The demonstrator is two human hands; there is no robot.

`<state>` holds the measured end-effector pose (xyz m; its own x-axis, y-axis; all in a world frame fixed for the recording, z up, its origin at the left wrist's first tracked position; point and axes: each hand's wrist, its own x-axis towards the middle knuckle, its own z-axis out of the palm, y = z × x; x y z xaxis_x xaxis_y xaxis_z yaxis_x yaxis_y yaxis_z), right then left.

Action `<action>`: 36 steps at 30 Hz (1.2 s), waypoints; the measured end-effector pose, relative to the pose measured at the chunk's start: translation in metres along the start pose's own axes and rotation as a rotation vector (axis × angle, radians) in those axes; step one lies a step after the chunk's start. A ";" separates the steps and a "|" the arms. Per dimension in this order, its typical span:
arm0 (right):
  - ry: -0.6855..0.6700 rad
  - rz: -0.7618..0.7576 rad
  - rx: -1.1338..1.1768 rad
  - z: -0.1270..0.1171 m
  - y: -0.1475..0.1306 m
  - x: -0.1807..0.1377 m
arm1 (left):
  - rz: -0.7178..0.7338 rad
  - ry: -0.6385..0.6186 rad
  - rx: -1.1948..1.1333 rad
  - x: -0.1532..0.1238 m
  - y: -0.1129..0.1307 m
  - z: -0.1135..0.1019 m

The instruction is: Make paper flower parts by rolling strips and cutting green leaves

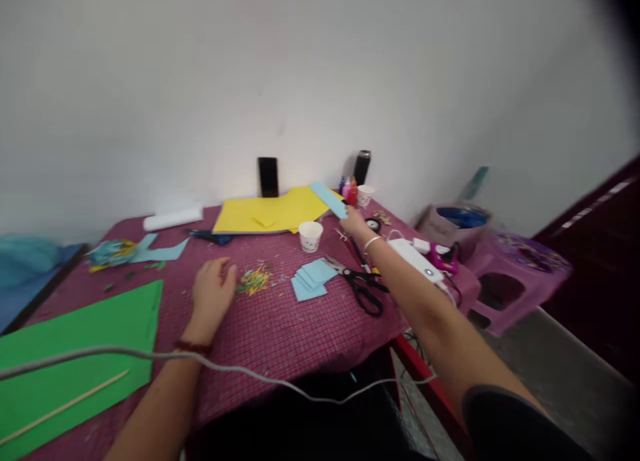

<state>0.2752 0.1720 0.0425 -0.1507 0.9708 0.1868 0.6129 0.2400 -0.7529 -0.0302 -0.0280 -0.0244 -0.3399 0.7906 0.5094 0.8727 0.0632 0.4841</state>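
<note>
The surface (280, 331) is covered in a magenta checked cloth with a fine woven grid. A small white paper cup (311, 236) stands on it. Just behind the cup lie flat, matte yellow sheets (270, 214). Near its front sits a stack of pale blue paper squares (311, 279), slightly fanned. Right of that stack, in front of the cup, lie scissors (361, 286) with black loop handles and metal blades. To the cup's front left is a loose heap of tiny coloured paper shreds (254, 279). Far to the front left a large smooth green sheet (75, 354) carries a thin wooden stick (65, 401), and a white cable (235, 371) trails over the near edge.

The right hand (356, 222) is stretched out on a straight arm just right of the cup, past the scissors. Its fingers pinch a narrow light blue paper strip (329, 199), which is lifted above the yellow sheets and slants up and away. The left hand (213, 294) lies palm down on the cloth, front left of the cup, just beside the shreds. It is relaxed and grips nothing.
</note>
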 end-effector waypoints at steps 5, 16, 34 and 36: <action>0.144 -0.239 0.065 0.008 -0.009 -0.038 | 0.016 -0.025 -0.011 -0.005 0.018 0.005; -0.381 -0.802 -0.173 0.021 0.005 -0.174 | 0.097 -0.499 0.215 -0.057 -0.025 -0.152; -0.680 -0.865 -0.069 0.058 -0.033 -0.221 | 0.044 -0.685 0.876 -0.096 -0.091 -0.182; -0.684 -0.842 -0.051 0.058 -0.027 -0.223 | 0.136 -0.594 0.889 -0.075 -0.087 -0.177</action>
<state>0.2470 -0.0505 -0.0156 -0.9283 0.2935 0.2283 0.1396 0.8441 -0.5177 -0.1429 -0.2003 0.0210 -0.2051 0.9785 -0.0225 0.9137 0.1832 -0.3628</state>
